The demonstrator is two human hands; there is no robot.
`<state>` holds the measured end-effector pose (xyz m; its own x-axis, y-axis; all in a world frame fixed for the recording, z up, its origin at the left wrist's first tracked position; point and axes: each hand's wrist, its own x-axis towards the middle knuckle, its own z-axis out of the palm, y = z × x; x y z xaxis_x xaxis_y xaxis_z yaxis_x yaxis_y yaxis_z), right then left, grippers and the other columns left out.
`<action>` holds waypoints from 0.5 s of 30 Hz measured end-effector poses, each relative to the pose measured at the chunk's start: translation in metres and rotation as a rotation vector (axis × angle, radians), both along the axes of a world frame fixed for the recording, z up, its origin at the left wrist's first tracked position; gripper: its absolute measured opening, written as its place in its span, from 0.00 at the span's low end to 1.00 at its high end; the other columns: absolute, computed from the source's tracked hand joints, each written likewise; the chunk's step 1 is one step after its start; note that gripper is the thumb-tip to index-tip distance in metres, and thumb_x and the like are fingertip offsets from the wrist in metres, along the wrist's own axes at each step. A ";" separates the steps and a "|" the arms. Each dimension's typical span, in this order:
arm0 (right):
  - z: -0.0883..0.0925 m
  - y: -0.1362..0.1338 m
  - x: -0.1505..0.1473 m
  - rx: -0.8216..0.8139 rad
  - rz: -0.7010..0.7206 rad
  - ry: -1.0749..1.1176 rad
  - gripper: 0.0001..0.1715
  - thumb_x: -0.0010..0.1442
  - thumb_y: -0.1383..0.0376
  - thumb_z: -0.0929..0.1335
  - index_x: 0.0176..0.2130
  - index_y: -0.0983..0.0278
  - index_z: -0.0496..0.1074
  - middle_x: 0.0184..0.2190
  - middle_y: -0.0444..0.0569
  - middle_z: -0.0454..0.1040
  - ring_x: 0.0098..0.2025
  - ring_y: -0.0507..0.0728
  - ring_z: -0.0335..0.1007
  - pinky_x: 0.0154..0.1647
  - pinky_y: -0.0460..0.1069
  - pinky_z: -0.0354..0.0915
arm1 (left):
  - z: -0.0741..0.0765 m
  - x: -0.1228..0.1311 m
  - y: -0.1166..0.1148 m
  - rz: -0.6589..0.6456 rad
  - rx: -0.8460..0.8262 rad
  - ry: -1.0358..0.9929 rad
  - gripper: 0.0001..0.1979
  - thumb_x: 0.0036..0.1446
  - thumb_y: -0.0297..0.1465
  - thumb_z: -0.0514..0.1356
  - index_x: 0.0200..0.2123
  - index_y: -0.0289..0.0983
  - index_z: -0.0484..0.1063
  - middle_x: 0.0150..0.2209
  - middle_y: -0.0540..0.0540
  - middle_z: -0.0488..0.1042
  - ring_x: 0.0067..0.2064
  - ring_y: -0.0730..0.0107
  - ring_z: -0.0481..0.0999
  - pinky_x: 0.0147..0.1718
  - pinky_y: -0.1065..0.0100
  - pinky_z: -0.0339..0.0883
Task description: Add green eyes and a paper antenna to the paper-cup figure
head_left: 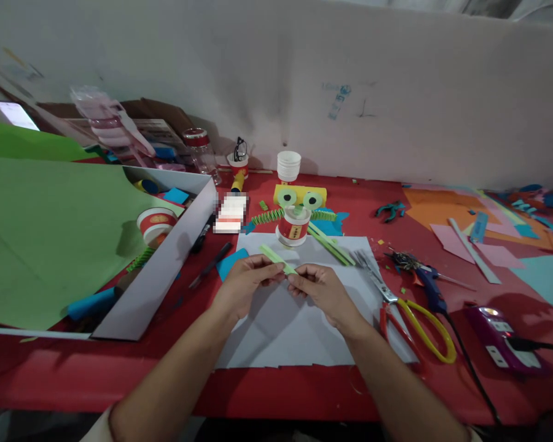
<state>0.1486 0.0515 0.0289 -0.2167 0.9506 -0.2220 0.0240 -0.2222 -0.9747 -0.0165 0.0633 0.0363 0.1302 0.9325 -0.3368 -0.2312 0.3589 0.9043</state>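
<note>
Location type: craft workshop. Indicators: red table (142,377) bearing scissors (388,294), glue gun (431,286), pliers (390,212), coloured paper (431,209) and power strip (483,322).

1. A pale, greyish-white wall (419,92) stands upright behind the table (359,212), bearing faint blue-green markings (338,101).
2. The table has a red top, its front edge running across the bottom.
3. Grey, blurred shapes (498,7) show above the wall's top edge.
4. Light is dim, with soft shadows on the wall.

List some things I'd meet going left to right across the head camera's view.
Red-and-white cup in the white box, dark pen, left hand, right hand (both holding a light green strip), scissors, purple power socket.
</note>
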 end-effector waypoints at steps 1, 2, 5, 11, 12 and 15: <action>0.000 0.000 0.000 0.010 -0.005 0.001 0.14 0.50 0.56 0.72 0.25 0.64 0.72 0.21 0.43 0.73 0.24 0.49 0.65 0.27 0.45 0.58 | 0.000 0.001 0.000 0.008 0.002 -0.001 0.10 0.41 0.34 0.70 0.21 0.35 0.74 0.22 0.46 0.76 0.25 0.74 0.70 0.26 0.71 0.60; 0.000 0.000 -0.001 0.017 -0.008 0.002 0.13 0.50 0.57 0.73 0.25 0.64 0.72 0.21 0.42 0.72 0.24 0.49 0.65 0.27 0.45 0.58 | 0.000 0.002 0.000 0.018 0.004 -0.005 0.10 0.41 0.34 0.70 0.21 0.36 0.74 0.22 0.47 0.76 0.24 0.74 0.70 0.26 0.71 0.59; 0.001 0.000 -0.002 0.017 -0.014 0.007 0.14 0.48 0.57 0.74 0.23 0.64 0.71 0.20 0.42 0.72 0.23 0.50 0.64 0.27 0.46 0.58 | 0.001 0.004 -0.001 0.048 0.011 -0.019 0.10 0.41 0.33 0.70 0.19 0.36 0.73 0.21 0.48 0.75 0.23 0.75 0.69 0.25 0.71 0.59; 0.002 0.000 -0.003 -0.007 -0.010 0.008 0.17 0.44 0.55 0.75 0.22 0.63 0.70 0.19 0.42 0.72 0.22 0.50 0.63 0.25 0.46 0.56 | 0.001 0.004 -0.002 0.043 0.021 -0.020 0.11 0.41 0.33 0.70 0.19 0.36 0.72 0.21 0.48 0.75 0.24 0.74 0.69 0.26 0.70 0.60; 0.002 -0.001 -0.002 -0.008 -0.012 0.013 0.17 0.44 0.55 0.75 0.22 0.63 0.70 0.19 0.42 0.72 0.22 0.50 0.63 0.25 0.46 0.56 | 0.001 0.004 -0.002 0.038 0.022 -0.020 0.11 0.41 0.34 0.70 0.19 0.36 0.72 0.21 0.48 0.75 0.24 0.74 0.69 0.26 0.70 0.60; 0.001 -0.001 -0.002 -0.016 -0.027 0.029 0.17 0.43 0.56 0.75 0.21 0.63 0.69 0.18 0.41 0.71 0.22 0.49 0.62 0.25 0.46 0.56 | 0.000 0.004 -0.001 0.029 0.014 -0.031 0.11 0.41 0.34 0.70 0.19 0.36 0.72 0.21 0.47 0.75 0.24 0.74 0.70 0.26 0.70 0.60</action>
<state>0.1465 0.0508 0.0302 -0.1977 0.9526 -0.2312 -0.0106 -0.2380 -0.9712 -0.0122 0.0618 0.0364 0.1130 0.9408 -0.3197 -0.2694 0.3387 0.9015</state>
